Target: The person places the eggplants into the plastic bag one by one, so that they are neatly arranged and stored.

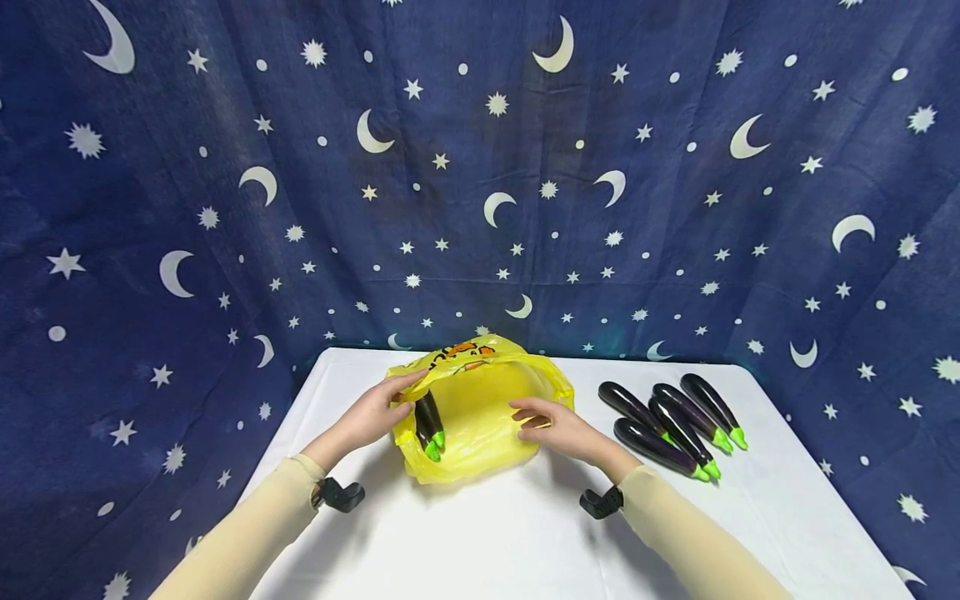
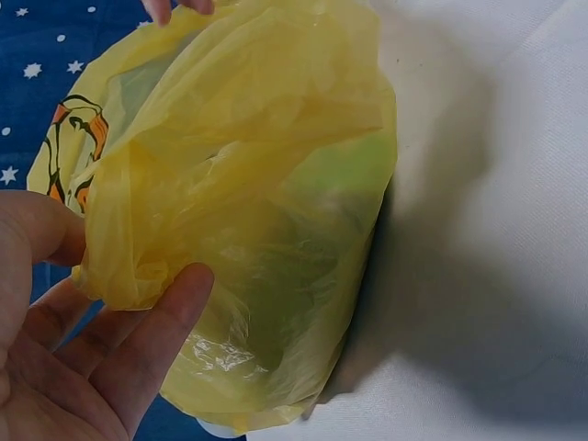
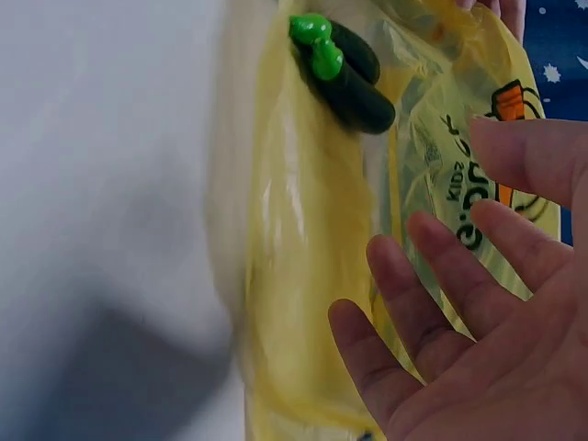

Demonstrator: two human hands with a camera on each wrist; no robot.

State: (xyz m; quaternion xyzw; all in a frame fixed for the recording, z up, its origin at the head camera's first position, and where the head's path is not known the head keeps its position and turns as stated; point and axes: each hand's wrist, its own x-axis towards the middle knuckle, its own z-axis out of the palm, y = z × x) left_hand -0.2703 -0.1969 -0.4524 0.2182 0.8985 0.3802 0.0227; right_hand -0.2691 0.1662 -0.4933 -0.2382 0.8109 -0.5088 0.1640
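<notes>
A yellow plastic bag [image 1: 483,421] with a cartoon print lies on the white table, its mouth facing me. Two dark eggplants [image 1: 427,421] with green stems are inside, against its left side; the right wrist view shows the same eggplants [image 3: 344,87]. My left hand [image 1: 378,410] grips the left edge of the mouth, and in the left wrist view bunched plastic [image 2: 129,248] sits between thumb and fingers. My right hand [image 1: 558,429] is at the right side of the mouth, fingers spread and holding nothing. Whether it touches the plastic I cannot tell.
Several loose eggplants [image 1: 678,425] lie in a group on the table [image 1: 465,542] to the right of the bag, stems toward me. A dark blue curtain [image 1: 480,167] with moons and stars hangs behind the table and along both sides.
</notes>
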